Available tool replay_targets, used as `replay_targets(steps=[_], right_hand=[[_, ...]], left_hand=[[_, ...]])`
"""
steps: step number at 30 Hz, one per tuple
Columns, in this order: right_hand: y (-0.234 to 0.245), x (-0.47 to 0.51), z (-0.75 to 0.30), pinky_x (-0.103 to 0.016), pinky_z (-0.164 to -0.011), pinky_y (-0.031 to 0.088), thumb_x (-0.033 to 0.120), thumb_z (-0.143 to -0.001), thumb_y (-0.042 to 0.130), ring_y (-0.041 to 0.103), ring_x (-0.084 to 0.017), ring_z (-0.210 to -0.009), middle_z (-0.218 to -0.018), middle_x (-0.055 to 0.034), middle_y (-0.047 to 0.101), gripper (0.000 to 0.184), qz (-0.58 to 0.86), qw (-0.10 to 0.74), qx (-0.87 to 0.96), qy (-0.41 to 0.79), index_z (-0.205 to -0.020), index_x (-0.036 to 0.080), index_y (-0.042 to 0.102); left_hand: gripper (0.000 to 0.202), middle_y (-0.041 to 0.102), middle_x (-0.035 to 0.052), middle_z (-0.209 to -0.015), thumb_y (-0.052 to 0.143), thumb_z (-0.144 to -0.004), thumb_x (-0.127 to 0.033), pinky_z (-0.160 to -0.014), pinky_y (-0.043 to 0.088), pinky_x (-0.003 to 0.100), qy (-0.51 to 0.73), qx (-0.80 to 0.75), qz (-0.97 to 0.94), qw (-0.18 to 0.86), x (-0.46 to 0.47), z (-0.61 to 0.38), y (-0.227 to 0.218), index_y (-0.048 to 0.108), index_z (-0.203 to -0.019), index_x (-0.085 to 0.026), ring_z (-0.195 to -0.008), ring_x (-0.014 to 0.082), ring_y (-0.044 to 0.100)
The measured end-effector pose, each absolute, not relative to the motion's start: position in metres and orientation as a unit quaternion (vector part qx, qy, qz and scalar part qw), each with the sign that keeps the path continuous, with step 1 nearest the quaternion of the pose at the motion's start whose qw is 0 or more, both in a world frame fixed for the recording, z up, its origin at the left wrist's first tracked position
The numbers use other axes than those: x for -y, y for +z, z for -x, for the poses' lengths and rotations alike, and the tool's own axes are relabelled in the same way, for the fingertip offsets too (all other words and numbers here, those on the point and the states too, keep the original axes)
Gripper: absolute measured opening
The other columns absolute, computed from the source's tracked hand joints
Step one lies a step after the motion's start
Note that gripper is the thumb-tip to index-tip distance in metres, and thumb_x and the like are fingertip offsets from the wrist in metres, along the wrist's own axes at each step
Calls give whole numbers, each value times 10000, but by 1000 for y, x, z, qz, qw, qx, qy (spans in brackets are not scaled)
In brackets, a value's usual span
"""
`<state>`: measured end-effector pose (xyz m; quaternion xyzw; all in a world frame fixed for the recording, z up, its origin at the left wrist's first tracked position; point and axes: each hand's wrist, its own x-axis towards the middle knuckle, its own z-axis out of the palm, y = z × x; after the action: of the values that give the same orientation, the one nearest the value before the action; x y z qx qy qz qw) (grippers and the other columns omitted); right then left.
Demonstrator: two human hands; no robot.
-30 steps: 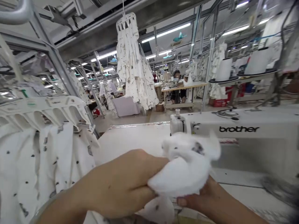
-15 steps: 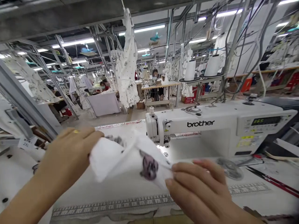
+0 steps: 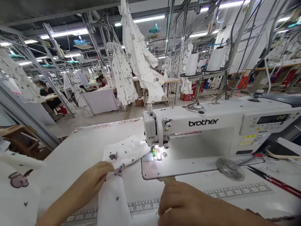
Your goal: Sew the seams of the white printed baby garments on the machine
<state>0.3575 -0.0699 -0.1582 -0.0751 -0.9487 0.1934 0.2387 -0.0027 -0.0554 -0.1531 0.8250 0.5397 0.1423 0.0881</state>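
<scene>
My left hand (image 3: 97,177) is closed on a white cloth piece (image 3: 130,150) printed with small animals. The cloth lies on the table, one end reaching the presser foot (image 3: 154,152) and the other part hanging toward the front edge. Below the needle plate, my right hand (image 3: 180,201) is curled near the table's front edge; whatever its fingers hold, if anything, is hidden. The white sewing machine (image 3: 211,125) stands beyond it, its needle area lit.
On the left lies more printed white cloth (image 3: 18,185). Scissors-like black and red tweezers (image 3: 272,180) and a clear round disc (image 3: 230,169) rest at the right. A printed ruler (image 3: 237,190) runs along the front. Printed garments (image 3: 138,53) hang ahead; co-workers sit farther back.
The cloth, stretched between both hands in the air before, now lies on the table by the presser foot. My right hand has left it and dropped lower. A hanging garment ahead has swung right.
</scene>
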Motion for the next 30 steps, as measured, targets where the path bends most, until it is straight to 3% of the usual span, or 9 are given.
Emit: replay_targets(steps=[3, 7, 13, 19, 23, 30], right_hand=[[-161, 38, -353, -293, -880, 461, 454, -985, 505, 619, -170, -976, -1045, -87, 690, 346, 64, 256, 940, 218, -1095, 159, 649], [-174, -4, -348, -322, -842, 454, 460, -971, 536, 613, -186, -940, -1026, -94, 688, 335, 69, 230, 961, 135, -1027, 156, 666], [-193, -34, -352, -329, -854, 460, 362, -1013, 465, 614, -183, -933, -1007, -79, 698, 283, 97, 262, 954, 111, -1044, 150, 650], [-196, -20, -351, -337, -906, 467, 385, -997, 497, 608, -195, -995, -1048, -110, 698, 321, 44, 345, 934, 81, -1134, 126, 628], [-198, -14, -353, -351, -998, 429, 442, -976, 529, 582, -202, -1095, -1108, -109, 685, 378, 39, 280, 955, 95, -1165, 126, 616], [-200, -13, -359, -338, -1025, 402, 470, -975, 518, 614, -188, -1026, -1004, -69, 704, 359, 34, 193, 974, 110, -824, 173, 651]], left_hand=[[393, 690, 36, -1192, 425, -881, -124, -969, 524, 347, 184, -516, -829, 111, 18, -41, -152, 708, -1110, -273, -1118, 208, 642], [367, 689, 62, -1203, 380, -955, -204, -995, 510, 373, 198, -513, -828, 110, -32, -84, -177, 662, -1188, -231, -1126, 205, 640], [426, 510, 116, -1454, 359, -987, -245, -1152, 309, 554, 175, -532, -825, 81, -31, -86, -214, 519, -1377, -182, -1373, 267, 439], [526, 430, 50, -1521, 425, -970, -208, -1169, 331, 466, 110, -426, -898, 23, 36, -78, -208, 371, -1488, -276, -1385, 224, 429], [639, 422, 56, -1519, 449, -948, -167, -1150, 360, 445, 85, -353, -932, 1, 52, -88, -196, 234, -1543, -251, -1384, 226, 429], [637, 405, 52, -1529, 420, -983, -199, -1178, 269, 520, 36, -328, -943, 35, 38, -90, -189, 153, -1556, -274, -1434, 233, 339]])
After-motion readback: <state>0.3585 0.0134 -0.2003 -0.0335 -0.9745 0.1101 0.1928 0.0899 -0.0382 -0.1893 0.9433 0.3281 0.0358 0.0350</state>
